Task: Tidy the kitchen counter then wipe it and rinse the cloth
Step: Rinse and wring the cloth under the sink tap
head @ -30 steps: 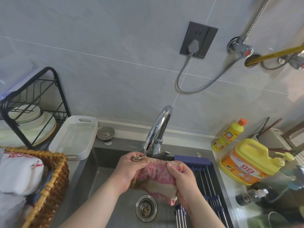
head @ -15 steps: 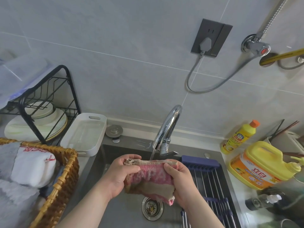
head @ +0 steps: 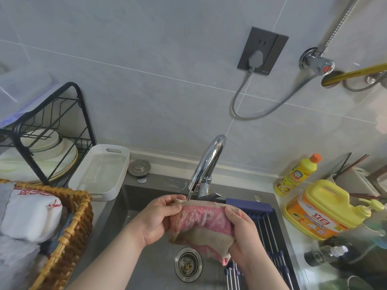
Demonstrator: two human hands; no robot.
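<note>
A pink and beige cloth [head: 201, 227] is stretched between both hands over the steel sink [head: 125, 216], right under the spout of the chrome tap [head: 207, 164]. My left hand [head: 157, 220] grips its left end, thumb and fingers pinching the top edge. My right hand [head: 243, 233] grips the right end, fingers curled round the bunched fabric. A thin stream of water runs from the spout onto the cloth's top edge. The sink drain [head: 188, 264] lies below the cloth.
A wicker basket [head: 69, 233] with white towels stands at the left, a white tray [head: 100, 170] and a black dish rack [head: 48, 130] behind it. A blue roll-up rack [head: 263, 218] spans the sink's right side. Yellow detergent bottles [head: 326, 208] stand on the right counter.
The hands have pulled the cloth wider and flatter under the tap. The camera view has shifted slightly, so the sink and hands sit further right in the frame.
</note>
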